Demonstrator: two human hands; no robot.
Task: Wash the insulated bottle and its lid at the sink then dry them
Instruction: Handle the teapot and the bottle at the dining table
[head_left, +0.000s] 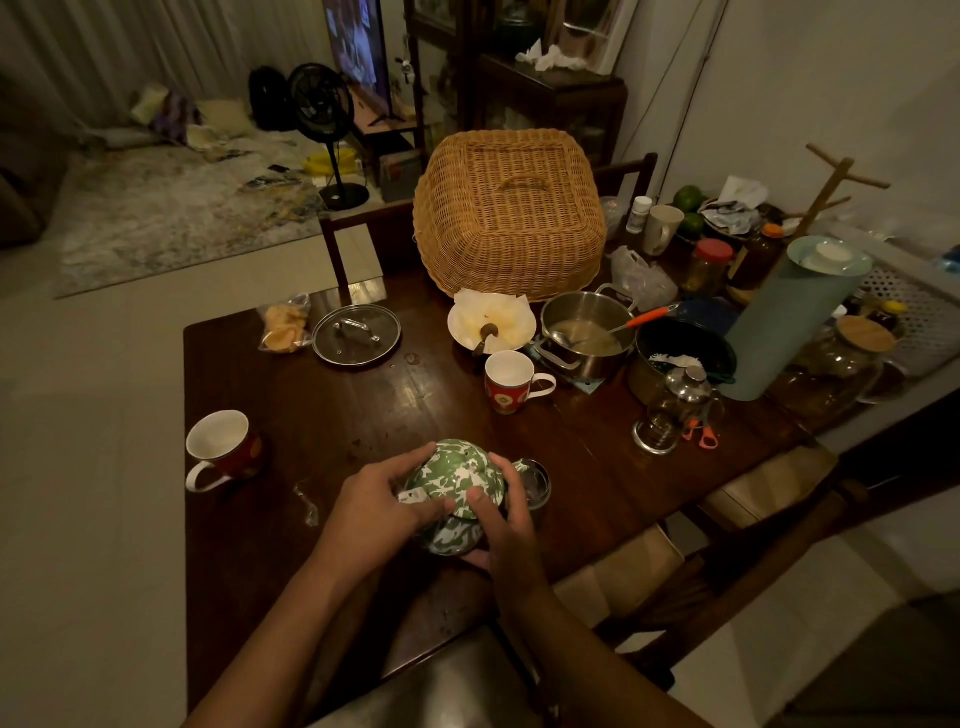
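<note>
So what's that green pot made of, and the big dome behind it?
The green pot looks like enamelled metal: glossy green-white marbling. The dome looks like woven rattan or wicker: matte tan, visible weave, looped handle.

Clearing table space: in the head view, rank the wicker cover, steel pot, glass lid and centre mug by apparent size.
Largest: wicker cover.
Next: steel pot and glass lid, which look about alike.
Smallest: centre mug.

A bare stretch of dark counter lies open between the red mug at the left edge and a second mug mid-counter. Beyond, a glass lid, steel pot and wicker cover crowd the back, and a tall teal flask blocks the right.
</note>
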